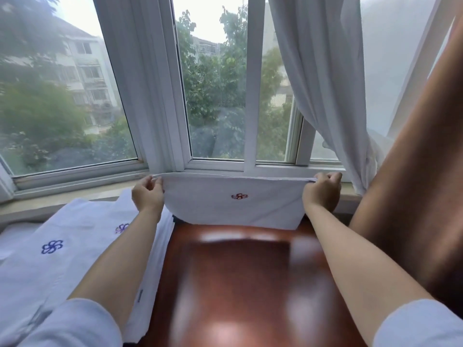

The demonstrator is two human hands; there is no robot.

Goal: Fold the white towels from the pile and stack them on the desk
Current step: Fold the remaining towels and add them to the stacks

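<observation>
At the bottom of the frame, two bare forearms in pale blue rolled sleeves reach forward over a glossy reddish-brown desk (pixel 240 284), its near part blurred. In the lower left, beside the desk, lies the pile of white towels (pixel 62 246), each marked with a blue or purple flower emblem, within easy reach of the left arm. Across the middle of the frame, the left hand (pixel 147 195) and the right hand (pixel 323 190) each pinch a top corner of a white towel (pixel 233 204) bearing a red emblem. The hands hold it stretched taut between them, seemingly to keep the edge straight for a clean fold. Its lower edge hangs down to the far end of the desk. Behind it, a windowsill (pixel 75 194) runs across, with a white-framed window (pixel 250 83), gathered white curtains (pixel 320 83) in the upper right, and trees and apartment blocks outside.
</observation>
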